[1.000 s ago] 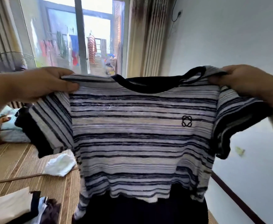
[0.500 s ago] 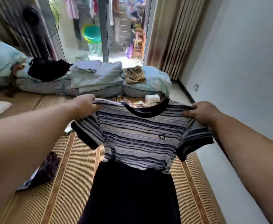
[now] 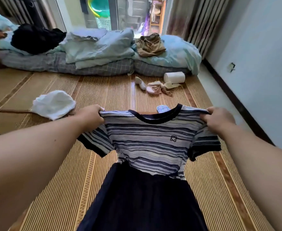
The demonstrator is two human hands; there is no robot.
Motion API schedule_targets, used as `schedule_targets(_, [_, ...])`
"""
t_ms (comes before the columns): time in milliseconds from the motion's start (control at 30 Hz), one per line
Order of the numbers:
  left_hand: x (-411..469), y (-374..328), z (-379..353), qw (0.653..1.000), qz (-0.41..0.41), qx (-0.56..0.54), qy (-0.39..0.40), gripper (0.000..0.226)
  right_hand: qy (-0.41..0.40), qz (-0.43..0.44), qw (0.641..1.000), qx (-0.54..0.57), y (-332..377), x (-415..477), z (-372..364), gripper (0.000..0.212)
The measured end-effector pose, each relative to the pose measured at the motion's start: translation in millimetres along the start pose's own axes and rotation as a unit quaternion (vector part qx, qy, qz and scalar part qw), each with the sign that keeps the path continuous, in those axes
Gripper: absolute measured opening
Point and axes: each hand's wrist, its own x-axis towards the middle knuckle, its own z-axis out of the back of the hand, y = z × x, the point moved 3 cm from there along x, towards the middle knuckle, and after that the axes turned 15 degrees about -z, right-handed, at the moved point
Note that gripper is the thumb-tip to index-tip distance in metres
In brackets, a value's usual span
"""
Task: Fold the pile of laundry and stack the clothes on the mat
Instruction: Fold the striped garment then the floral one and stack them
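striped dress (image 3: 150, 144) pinched at both shoulders, left hand (image 3: 90, 116), right hand (image 3: 220, 119).
white cloth (image 3: 53, 104) near mat (image 3: 103, 90) left edge; socks (image 3: 155, 86), paper roll (image 3: 174, 77) at far edge.

The dress (image 3: 147, 147) hangs over the mat (image 3: 103, 90), a hand at each shoulder. A cloth (image 3: 53, 104) lies on the mat to the left. Beyond the dress lie socks (image 3: 155, 86), a paper roll (image 3: 174, 77) behind them to the right. Bedding (image 3: 95, 52) runs along the far edge.

No readable text or number is seen. Only a small dark looped emblem (image 3: 173, 138) is embroidered on the striped dress (image 3: 147, 140), below the right hand (image 3: 219, 120) fingers.
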Motion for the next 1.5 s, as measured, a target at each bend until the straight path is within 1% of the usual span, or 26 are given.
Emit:
schedule_targets(100, [21,12,-26,0.999,0.003,0.031,-0.014,0.004,-0.066,-0.009,0.998,0.010,-16,12,-33,0.020])
schedule_targets(167, [19,15,-39,0.998,-0.020,0.057,-0.022,0.008,-0.097,0.008,0.995,0.031,-35,-1,-48,0.021])
schedule_targets(200, [14,17,-46,0.996,-0.047,0.069,-0.014,0.009,-0.096,0.029,0.994,0.047,-47,-11,-53,0.020])
schedule_targets(233, [6,20,-56,0.993,-0.085,0.081,0.009,0.013,-0.075,0.063,0.994,0.057,-59,-24,-57,0.020])
schedule_targets(300, [-18,21,-79,0.968,-0.187,0.133,0.105,0.024,-0.011,0.138,0.990,0.021,-84,-57,-59,0.025])
schedule_targets(333, [-33,21,-89,0.946,-0.230,0.164,0.159,0.024,0.022,0.164,0.986,-0.037,-95,-74,-59,0.027])
schedule_targets(367, [-47,21,-96,0.929,-0.259,0.183,0.194,0.021,0.049,0.184,0.976,-0.105,-105,-89,-60,0.024])
schedule_targets(433, [-77,17,-108,0.917,-0.284,0.164,0.226,0.017,0.069,0.237,0.947,-0.203,-118,-121,-58,0.010])
schedule_targets(500, [-111,12,-119,0.906,-0.288,0.151,0.271,0.020,0.077,0.272,0.930,-0.236,-126,-154,-63,0.033])
schedule_targets(533, [-127,11,-125,0.897,-0.292,0.154,0.293,0.025,0.076,0.279,0.925,-0.247,-126,-169,-65,0.040])
schedule_targets(633, [-177,8,-139,0.865,-0.296,0.181,0.362,0.032,0.078,0.278,0.927,-0.240,-135,-213,-73,0.041])
schedule_targets(700, [-204,8,-147,0.851,-0.277,0.196,0.401,0.031,0.090,0.245,0.923,-0.283,-145,-238,-80,0.036])
schedule_targets(767, [-227,12,-160,0.834,-0.235,0.220,0.448,0.030,0.156,0.169,0.911,-0.343,-163,-259,-97,0.025])
schedule_targets(800, [-235,14,-166,0.831,-0.209,0.228,0.463,0.030,0.200,0.122,0.906,-0.354,-174,-264,-108,0.026])
schedule_targets(833, [-239,17,-172,0.837,-0.181,0.228,0.464,0.028,0.231,0.082,0.903,-0.353,-183,-266,-118,0.032])
schedule_targets(867, [-238,18,-176,0.857,-0.149,0.213,0.446,0.027,0.255,0.045,0.904,-0.340,-186,-265,-124,0.036])
schedule_targets(900, [-234,19,-180,0.887,-0.114,0.182,0.409,0.027,0.251,0.018,0.918,-0.306,-187,-259,-131,0.036])
schedule_targets(967, [-215,21,-183,0.953,-0.054,0.096,0.283,0.026,0.170,-0.012,0.962,-0.211,-180,-238,-135,0.032])
schedule_targets(1000, [-203,23,-185,0.973,-0.026,0.053,0.223,0.028,0.118,-0.018,0.977,-0.174,-174,-222,-137,0.029])
schedule_targets(1067, [-178,25,-189,0.988,0.029,-0.020,0.153,0.039,0.040,-0.023,0.990,-0.130,-159,-188,-142,0.027])
schedule_targets(1133, [-150,28,-196,0.987,0.065,-0.071,0.131,0.051,0.033,-0.043,0.994,-0.090,-145,-155,-150,0.034])
schedule_targets(1267, [-98,37,-229,0.957,0.131,-0.227,0.127,0.061,0.138,-0.083,0.984,-0.070,-125,-100,-186,0.057])
schedule_targets(1367, [-71,44,-244,0.944,0.175,-0.250,0.123,0.076,0.213,-0.085,0.967,-0.111,-114,-83,-205,0.068])
schedule_targets(1400, [-64,46,-247,0.940,0.191,-0.249,0.132,0.072,0.230,-0.090,0.961,-0.124,-113,-80,-209,0.070])
schedule_targets(1433, [-60,47,-248,0.931,0.206,-0.265,0.144,0.061,0.251,-0.097,0.953,-0.137,-113,-79,-212,0.070])
schedule_targets(1500, [-59,44,-246,0.893,0.234,-0.333,0.190,0.037,0.296,-0.097,0.934,-0.177,-113,-78,-213,0.055])
